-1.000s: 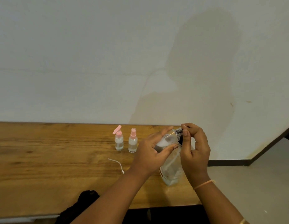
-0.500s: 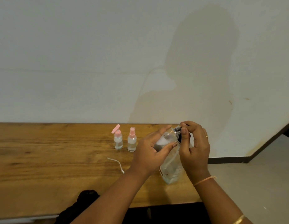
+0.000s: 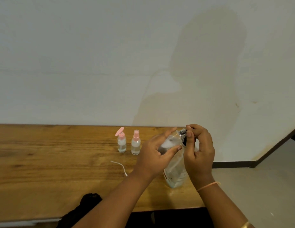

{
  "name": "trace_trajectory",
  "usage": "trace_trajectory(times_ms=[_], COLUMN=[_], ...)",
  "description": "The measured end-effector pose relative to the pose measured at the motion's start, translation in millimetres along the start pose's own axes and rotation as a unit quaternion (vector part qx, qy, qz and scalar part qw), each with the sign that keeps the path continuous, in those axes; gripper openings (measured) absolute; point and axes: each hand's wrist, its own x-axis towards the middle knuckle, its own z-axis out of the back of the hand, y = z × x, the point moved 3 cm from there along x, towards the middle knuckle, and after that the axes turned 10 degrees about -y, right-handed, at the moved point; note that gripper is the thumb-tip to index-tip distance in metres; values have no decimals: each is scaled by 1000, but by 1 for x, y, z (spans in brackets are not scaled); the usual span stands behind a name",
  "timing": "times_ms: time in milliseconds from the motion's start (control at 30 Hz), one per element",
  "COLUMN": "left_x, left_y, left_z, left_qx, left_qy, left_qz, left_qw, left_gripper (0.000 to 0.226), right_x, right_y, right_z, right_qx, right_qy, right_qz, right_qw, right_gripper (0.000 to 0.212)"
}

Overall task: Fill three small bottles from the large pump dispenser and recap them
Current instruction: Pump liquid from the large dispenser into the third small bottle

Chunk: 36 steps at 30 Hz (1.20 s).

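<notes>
Perhaps a plain home room: bare white wall [image 3: 77, 63], wooden table [image 3: 44, 162], dark skirting [image 3: 234, 164].

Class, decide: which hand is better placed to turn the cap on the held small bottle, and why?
Right. The right hand pinches the cap; the left hand grips the small bottle, steadying it.

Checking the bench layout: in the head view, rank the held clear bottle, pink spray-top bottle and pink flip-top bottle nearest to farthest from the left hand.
1. Clear small bottle: gripped in the left hand; the right hand pinches its cap.
2. Pink spray-top bottle: standing just left of that hand.
3. Pink flip-top bottle: farther left, next to it.
</notes>
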Motion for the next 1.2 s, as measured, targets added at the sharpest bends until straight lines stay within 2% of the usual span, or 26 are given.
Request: trace_trajectory(times_ms=[233,433,767,1033,1200], left_x=[5,-3,5,-3,3], left_y=[-9,4,-5,5,-4], left_z=[2,-1,1,-1,2], left_qx=[-9,1,-2,15,23], left_qy=[-14,-14,-14,-2,-5], left_qz=[-28,-12,-39,-8,-45], left_qw=[999,1000,999,1000,999], left_gripper=[52,55,51,53,53], right_x=[7,1,9,-2,5], right_y=[13,4,10,0,10], right_z=[2,2,1,2,1], right_qx=[9,-4,14,22,20], right_qy=[-16,5,-4,15,-3], right_qz=[-11,1,-18,-33,-29], right_qw=[1000,1000,1000,999,999], right_gripper=[12,17,12,14,13])
